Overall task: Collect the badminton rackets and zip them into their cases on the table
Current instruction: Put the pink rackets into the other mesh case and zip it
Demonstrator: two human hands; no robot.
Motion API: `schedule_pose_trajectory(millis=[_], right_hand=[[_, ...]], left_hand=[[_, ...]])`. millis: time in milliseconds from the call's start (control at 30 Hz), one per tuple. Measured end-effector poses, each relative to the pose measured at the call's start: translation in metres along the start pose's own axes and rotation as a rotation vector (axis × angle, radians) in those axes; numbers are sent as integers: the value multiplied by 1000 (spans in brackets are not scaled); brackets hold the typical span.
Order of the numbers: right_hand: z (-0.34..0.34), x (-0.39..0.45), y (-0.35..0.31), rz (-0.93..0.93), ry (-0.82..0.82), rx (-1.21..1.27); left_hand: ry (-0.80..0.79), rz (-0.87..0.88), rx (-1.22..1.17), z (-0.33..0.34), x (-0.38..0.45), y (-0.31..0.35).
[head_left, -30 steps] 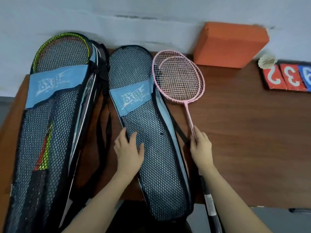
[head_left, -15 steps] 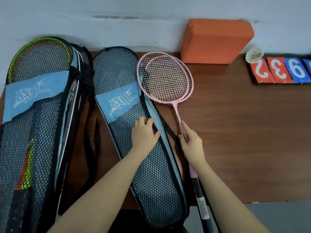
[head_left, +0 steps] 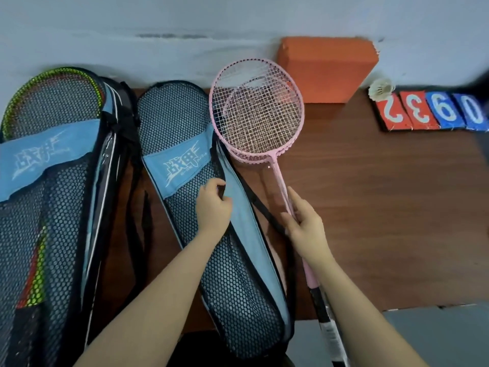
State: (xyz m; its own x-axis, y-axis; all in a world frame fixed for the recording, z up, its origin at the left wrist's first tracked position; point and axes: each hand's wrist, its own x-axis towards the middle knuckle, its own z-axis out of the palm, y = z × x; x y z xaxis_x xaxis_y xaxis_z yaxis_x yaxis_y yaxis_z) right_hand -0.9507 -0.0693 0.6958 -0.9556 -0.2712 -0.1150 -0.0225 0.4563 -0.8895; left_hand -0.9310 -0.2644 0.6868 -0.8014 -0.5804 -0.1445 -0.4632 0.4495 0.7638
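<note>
Two pink badminton rackets [head_left: 255,107] are stacked together, heads raised above the brown table [head_left: 383,207]. My right hand [head_left: 304,226] grips their thin pink shafts. A black mesh case with a blue label [head_left: 185,168] lies in the middle of the table, its right edge open and showing blue lining. My left hand [head_left: 214,207] pinches that open mesh edge and lifts it. A second mesh case [head_left: 53,207] on the left holds green and red rackets.
An orange block [head_left: 326,68] stands against the wall behind the racket heads. A white shuttlecock [head_left: 381,87] and red and blue number cards [head_left: 428,111] lie at the back right. Black straps [head_left: 137,223] trail between the cases. The table's front edge runs at lower right.
My right hand has lifted the pink rackets off the table, heads rising toward the orange block. My left hand slid from the mesh middle to its right edge and pinched it open.
</note>
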Motion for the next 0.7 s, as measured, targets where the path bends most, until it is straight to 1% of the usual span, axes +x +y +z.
schedule_pose_trajectory(millis=[67, 133, 233, 333, 433, 533, 700], right_hand=[[-3, -5, -3, -18, 8, 14], [-6, -10, -7, -16, 27, 61], [-14, -17, -17, 23, 24, 170], [-20, -24, -21, 34, 10, 198], [-28, -34, -18, 71, 17, 234], [-41, -47, -12, 126, 24, 240], [-52, -70, 8, 228, 3, 299]], left_hand=[[20, -64, -164, -15, -3, 3], [18, -117, -276, -27, -4, 2], [26, -152, -397, -39, -4, 2], [27, -198, -494, -40, -3, 5], [-16, -270, -575, -35, -3, 7], [-29, -301, -634, -31, -4, 8], [-40, -237, -605, -26, -7, 14]])
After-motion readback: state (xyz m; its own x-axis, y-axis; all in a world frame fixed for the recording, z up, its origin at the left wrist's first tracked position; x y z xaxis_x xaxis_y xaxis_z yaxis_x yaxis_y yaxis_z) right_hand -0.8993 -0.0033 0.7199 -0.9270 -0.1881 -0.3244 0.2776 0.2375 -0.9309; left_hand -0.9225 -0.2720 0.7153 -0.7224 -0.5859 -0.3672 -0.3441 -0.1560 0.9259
